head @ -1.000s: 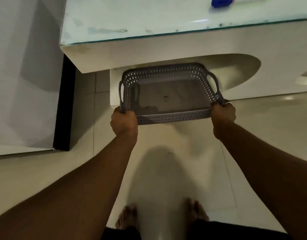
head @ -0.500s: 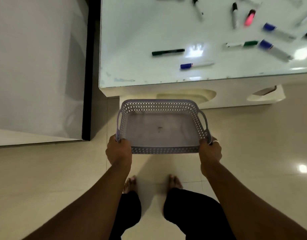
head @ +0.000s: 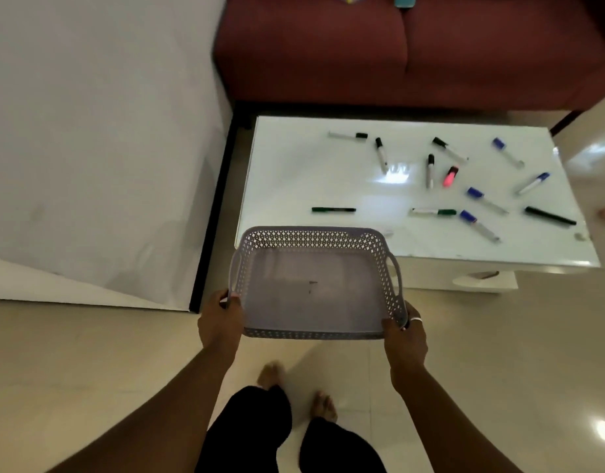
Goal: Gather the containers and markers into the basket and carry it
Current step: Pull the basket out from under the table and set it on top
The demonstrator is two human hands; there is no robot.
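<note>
I hold an empty grey perforated basket (head: pixel 314 238) in front of me, above the floor, its far rim over the near edge of the table. My left hand (head: pixel 219 324) grips its near left corner and my right hand (head: pixel 405 339) grips its near right corner. Several markers lie scattered on the white glass-topped low table (head: pixel 294 165): a green one (head: pixel 333 209), a pink highlighter (head: pixel 450 176), a blue-capped one (head: pixel 478 225), a long black one (head: pixel 550 216). I see no containers on the table.
A dark red sofa (head: pixel 396 49) stands behind the table, with small objects at its top edge. A white wall panel (head: pixel 89 148) with a black edge is to the left. Glossy tiled floor (head: pixel 498 353) lies around; my bare feet are below.
The basket has risen from under the table's edge to above table height. My view has lifted and pulled back, so the whole tabletop and the sofa now show.
</note>
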